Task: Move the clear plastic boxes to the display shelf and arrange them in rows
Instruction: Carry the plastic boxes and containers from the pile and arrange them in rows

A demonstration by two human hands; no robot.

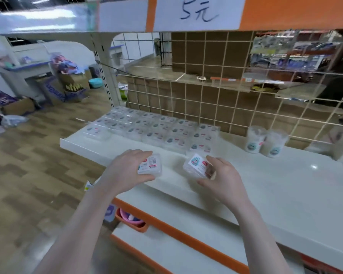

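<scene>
So this is mid-restock. Each hand is carrying one box over the front of the white metal display shelf (285, 186). The left hand (127, 169) has fingers and thumb curled around a small clear plastic box with a white barcode label (150, 166), and the right hand (222, 175) is clamped the same way on a second clear plastic box with a blue cartoon sticker (198, 165), which is tilted. Both look to be held just above the shelf surface, though I can't tell for sure whether either one touches it.

Further back on the left, rows of matching clear boxes (151, 129) are already lined up, so a good chunk looks done.

Next move, I'd guess: slide these two in beside the rightmost row, level the tilted one first, keep the edges flush. The two round clear tubs (265, 142) sit well off to the right, so there's room.
</scene>
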